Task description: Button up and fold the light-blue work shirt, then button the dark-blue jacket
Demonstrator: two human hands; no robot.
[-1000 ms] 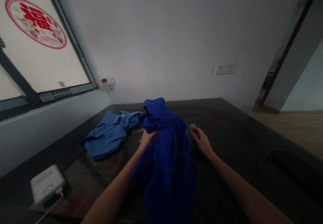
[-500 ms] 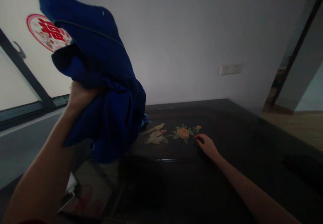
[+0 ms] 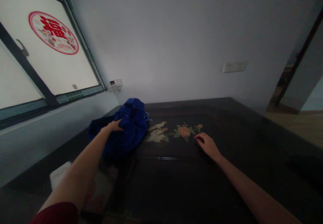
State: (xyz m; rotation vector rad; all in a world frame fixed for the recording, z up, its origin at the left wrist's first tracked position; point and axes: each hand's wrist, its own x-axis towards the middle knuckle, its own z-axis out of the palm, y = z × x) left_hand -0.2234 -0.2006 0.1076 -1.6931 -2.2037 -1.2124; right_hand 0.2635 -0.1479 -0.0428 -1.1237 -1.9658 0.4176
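Observation:
A blue piece of clothing lies in a crumpled heap on the left of the dark tabletop. My left hand is closed on its upper folds, with some fingertips hidden in the cloth. Further right, my right hand rests on the table beside an inlaid flower. Its fingers are curled in towards the thumb, and nothing shows in them. A small light-blue bit pokes out at the heap's right edge.
Under my left forearm lie a white item and a pale sheet with red print. A window with a round red sticker is at left. Wall sockets sit above the table's back edge.
My left hand has come down from high up with the blue clothing, which now lies on the table instead of hanging in the air. My right hand has stayed in place.

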